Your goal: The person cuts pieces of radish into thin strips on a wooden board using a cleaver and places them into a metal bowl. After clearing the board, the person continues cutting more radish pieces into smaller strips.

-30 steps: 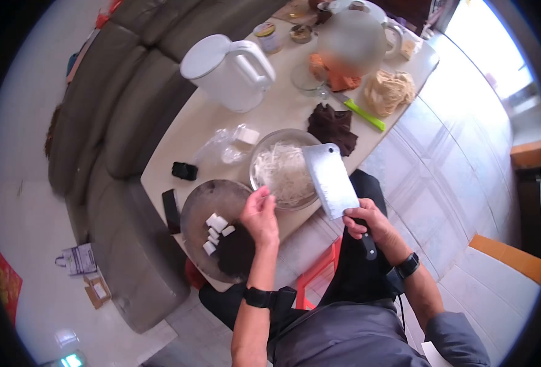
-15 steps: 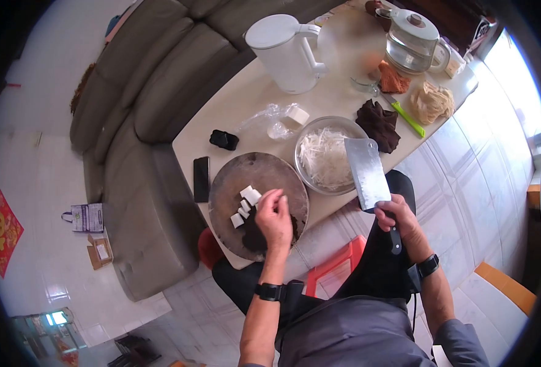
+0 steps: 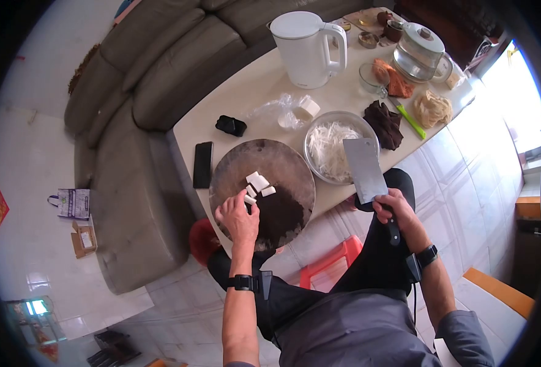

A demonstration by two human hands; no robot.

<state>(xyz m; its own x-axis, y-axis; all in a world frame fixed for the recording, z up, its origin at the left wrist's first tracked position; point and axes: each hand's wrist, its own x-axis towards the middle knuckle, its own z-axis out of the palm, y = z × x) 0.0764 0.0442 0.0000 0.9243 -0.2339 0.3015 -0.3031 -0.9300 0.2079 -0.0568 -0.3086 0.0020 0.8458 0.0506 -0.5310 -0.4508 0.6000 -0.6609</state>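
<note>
White cubes [image 3: 258,183] lie mid-way on the round wooden board [image 3: 283,160], touching a dark patch [image 3: 279,214]. Your left hand [image 3: 238,219] is at the near edge, its fingers [image 3: 249,205] loosely curled with the tips at the nearest cube; whether they pinch or only touch it, cannot tell. Your right hand [image 3: 394,211] is fisted round the handle of the cleaver [image 3: 363,168], the blade over the rim of the steel bowl [image 3: 319,125]. The print on the floor bag [image 3: 71,203] is too small to read.

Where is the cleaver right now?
Head view, right side: the cleaver is held in the right hand, blade up over the near rim of the bowl of white shreds, just right of the round board.
</note>
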